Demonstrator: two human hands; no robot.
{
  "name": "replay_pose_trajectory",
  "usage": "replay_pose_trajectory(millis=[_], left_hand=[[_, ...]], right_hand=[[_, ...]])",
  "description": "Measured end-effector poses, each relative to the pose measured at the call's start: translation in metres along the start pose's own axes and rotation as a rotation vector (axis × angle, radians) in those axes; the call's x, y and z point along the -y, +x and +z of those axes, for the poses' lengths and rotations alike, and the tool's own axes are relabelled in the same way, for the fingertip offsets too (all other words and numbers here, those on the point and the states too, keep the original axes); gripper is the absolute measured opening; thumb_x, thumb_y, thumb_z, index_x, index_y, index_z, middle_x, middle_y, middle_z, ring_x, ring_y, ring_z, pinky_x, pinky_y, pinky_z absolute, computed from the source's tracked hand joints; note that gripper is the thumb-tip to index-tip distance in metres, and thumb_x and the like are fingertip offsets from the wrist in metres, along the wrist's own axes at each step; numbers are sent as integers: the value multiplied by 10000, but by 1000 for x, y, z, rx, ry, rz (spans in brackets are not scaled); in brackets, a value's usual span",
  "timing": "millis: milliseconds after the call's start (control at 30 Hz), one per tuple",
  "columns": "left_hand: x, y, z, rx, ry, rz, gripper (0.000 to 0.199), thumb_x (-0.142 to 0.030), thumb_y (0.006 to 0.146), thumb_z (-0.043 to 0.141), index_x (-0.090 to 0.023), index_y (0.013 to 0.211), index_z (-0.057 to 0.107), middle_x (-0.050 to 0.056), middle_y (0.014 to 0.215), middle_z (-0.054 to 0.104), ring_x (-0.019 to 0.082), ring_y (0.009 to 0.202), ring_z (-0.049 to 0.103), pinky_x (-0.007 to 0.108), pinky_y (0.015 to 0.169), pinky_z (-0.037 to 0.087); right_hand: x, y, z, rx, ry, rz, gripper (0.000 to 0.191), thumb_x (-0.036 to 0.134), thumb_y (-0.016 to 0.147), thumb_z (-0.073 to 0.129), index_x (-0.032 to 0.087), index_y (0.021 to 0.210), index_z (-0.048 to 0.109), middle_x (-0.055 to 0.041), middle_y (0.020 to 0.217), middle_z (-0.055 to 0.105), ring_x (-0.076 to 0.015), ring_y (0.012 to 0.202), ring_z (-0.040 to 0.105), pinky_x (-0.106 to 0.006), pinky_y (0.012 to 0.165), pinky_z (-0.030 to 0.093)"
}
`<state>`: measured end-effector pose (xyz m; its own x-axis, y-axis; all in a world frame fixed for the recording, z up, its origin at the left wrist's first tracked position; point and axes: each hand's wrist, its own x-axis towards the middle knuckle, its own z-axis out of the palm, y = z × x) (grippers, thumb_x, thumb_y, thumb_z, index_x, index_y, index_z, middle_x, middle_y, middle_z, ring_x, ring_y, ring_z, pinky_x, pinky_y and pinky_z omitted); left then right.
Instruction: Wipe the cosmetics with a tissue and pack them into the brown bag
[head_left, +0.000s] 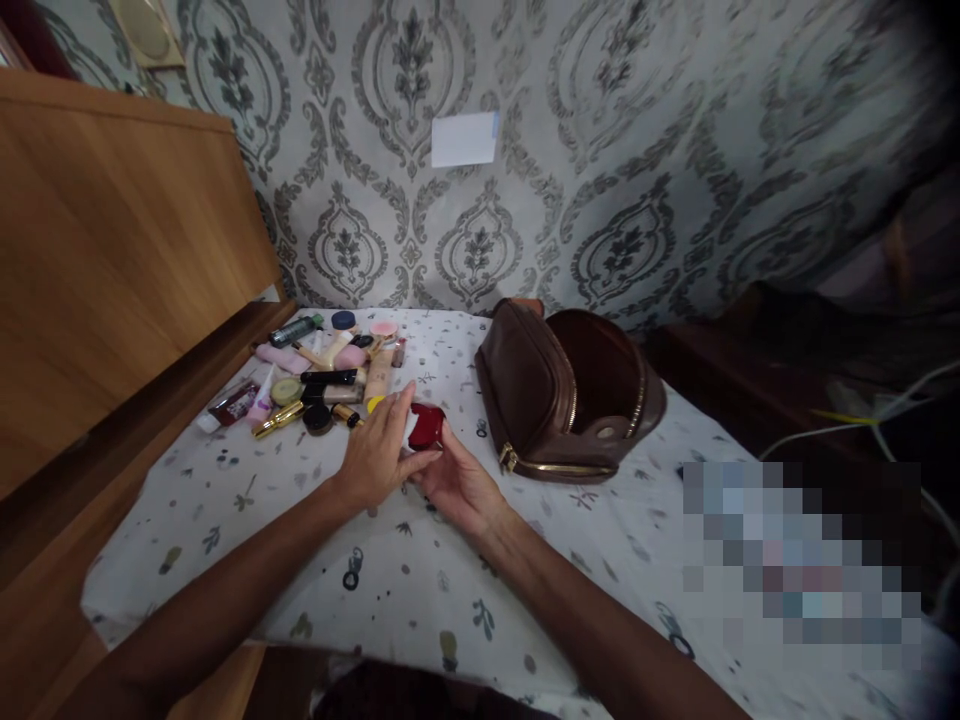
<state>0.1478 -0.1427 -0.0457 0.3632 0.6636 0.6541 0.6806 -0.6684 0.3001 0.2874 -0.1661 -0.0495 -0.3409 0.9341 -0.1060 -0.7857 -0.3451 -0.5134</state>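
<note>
Your right hand (466, 485) holds a glossy, dark red, rounded case (427, 427), its thumb up against the case's right side and its palm turned upward beneath. Your left hand (380, 452) lies at the case's left side, fingers stretched out together and pointing away from you, thumb reaching across toward the right hand. A small white patch shows between your left fingers and the red case; you cannot tell from here what it is, nor whether the left hand grips anything. The case is above the white surface (405, 600) with its scattered plant print, in front of you and near its middle.

To the right, well apart from your hands, stands a dark brown leather bag (525, 385) with gold-toned zips, its top gaping open. Just beyond your left hand lies a beige tube with a yellow cap (380, 372). Farther left, in a loose cluster of cosmetics, you have a shiny gold tube (279, 419), a round black jar (318, 419), a pink rounded sponge-like piece (349, 357) and a dark bottle with a green cap (295, 331).
</note>
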Motion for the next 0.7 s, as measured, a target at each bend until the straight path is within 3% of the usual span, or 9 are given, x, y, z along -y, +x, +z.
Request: replay_pose_trajectory(millis=[167, 333, 467, 600, 700], left_hand=[[4, -1, 4, 81, -267, -213, 827, -560, 819, 659, -182, 1470, 318, 196, 1435, 497, 343, 1291, 524, 485, 1034, 445], [5, 3, 3, 120, -473, -273, 688, -431, 814, 685, -169, 1387, 409, 174, 1334, 580, 307, 1198, 589, 464, 1020, 452], [4, 5, 5, 145, -552, -312, 647, -364, 794, 696, -159, 1348, 433, 164, 1295, 606, 293, 1171, 601, 448, 1013, 454], [6, 7, 2, 228, -561, -308, 645, -340, 772, 715, -174, 1337, 453, 143, 1341, 581, 291, 1224, 563, 437, 1051, 419], [13, 11, -10, 322, -475, -317, 568, -319, 746, 731, -194, 1261, 527, 88, 1212, 651, 273, 1092, 615, 390, 952, 472]], right_hand=[[5, 1, 1, -46, -114, -206, 300, 261, 636, 872, 259, 896, 723, 45, 977, 735, -108, 878, 651, -213, 842, 503], [10, 0, 4, -98, -251, -281, 415, 219, 580, 880, 246, 965, 727, 18, 1001, 732, -135, 934, 643, -261, 943, 470], [10, 1, 4, -149, -329, -293, 420, 210, 545, 875, 231, 932, 712, 0, 965, 727, -165, 910, 637, -319, 941, 472], [11, 2, 4, -169, -395, -392, 423, 194, 521, 875, 238, 876, 649, 29, 884, 686, -152, 857, 610, -305, 880, 478], [15, 3, 3, -192, -421, -454, 421, 199, 554, 853, 251, 886, 600, 35, 889, 674, -148, 858, 603, -304, 866, 469]])
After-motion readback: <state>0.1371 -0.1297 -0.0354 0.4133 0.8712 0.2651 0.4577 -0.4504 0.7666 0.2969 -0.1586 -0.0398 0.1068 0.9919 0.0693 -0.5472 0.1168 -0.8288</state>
